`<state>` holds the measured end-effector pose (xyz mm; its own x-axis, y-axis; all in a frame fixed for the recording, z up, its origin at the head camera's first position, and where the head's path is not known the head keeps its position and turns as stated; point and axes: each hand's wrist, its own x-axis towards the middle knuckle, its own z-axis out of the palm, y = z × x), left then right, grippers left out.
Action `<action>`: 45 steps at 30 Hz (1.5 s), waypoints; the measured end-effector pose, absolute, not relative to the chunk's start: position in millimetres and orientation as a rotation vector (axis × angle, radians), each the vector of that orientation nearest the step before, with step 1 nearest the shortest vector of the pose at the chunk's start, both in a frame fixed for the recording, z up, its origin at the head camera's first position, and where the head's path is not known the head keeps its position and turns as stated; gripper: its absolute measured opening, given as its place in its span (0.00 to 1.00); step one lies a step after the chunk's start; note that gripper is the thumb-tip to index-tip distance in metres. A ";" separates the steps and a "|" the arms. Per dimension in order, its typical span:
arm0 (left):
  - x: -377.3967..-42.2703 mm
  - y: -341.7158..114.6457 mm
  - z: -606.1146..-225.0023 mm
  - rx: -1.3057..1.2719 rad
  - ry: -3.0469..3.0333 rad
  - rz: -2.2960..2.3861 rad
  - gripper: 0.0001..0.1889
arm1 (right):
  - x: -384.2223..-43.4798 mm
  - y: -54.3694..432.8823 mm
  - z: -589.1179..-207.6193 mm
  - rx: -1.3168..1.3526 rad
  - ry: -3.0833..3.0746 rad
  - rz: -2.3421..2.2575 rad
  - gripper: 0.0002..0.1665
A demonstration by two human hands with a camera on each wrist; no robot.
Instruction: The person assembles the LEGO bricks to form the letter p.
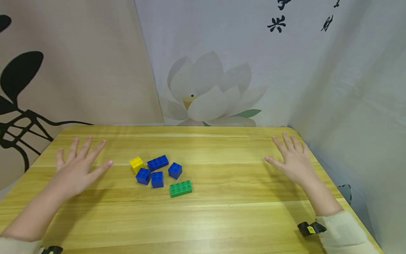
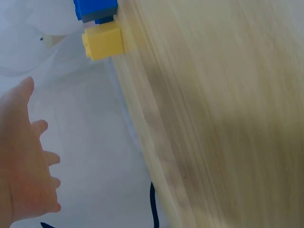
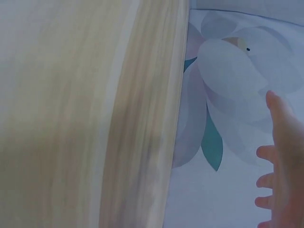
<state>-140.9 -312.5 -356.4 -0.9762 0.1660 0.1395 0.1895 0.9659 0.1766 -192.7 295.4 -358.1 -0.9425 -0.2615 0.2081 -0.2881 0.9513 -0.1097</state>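
Note:
Both hands hover above the table with fingers spread and straight, holding nothing. My left hand (image 1: pixel 76 169) is on the left side, nearest to a yellow toy brick (image 1: pixel 137 164). Beside that brick lie a long blue brick (image 1: pixel 158 163) and two small blue bricks, one (image 1: pixel 143 176) close to the yellow and another (image 1: pixel 157 179) to its right. A third small blue brick (image 1: pixel 175 170) sits slightly apart. Closest to the front is a green brick (image 1: pixel 180 188), studs up. Over at the right edge, my right hand (image 1: pixel 295 158) is far from all the bricks.
The wooden table (image 1: pixel 228 218) reaches back to a light curtain (image 1: pixel 222 42) printed with a lotus flower. Another curtain (image 1: pixel 364 106) hangs along the right side. Dark painted shapes (image 1: pixel 22 74) show on the left backdrop. A black wrist strap (image 1: pixel 312 229) is on the right wrist.

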 end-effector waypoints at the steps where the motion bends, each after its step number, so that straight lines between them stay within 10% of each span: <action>1: -140.3 -311.4 -356.4 -0.274 -2.987 -0.293 0.39 | -191.9 293.8 -358.0 0.417 -2.906 0.207 0.50; 45: -130.1 -249.4 -393.3 -0.386 -2.611 -1.300 0.32 | -168.4 128.8 -387.5 0.659 -2.572 1.086 0.38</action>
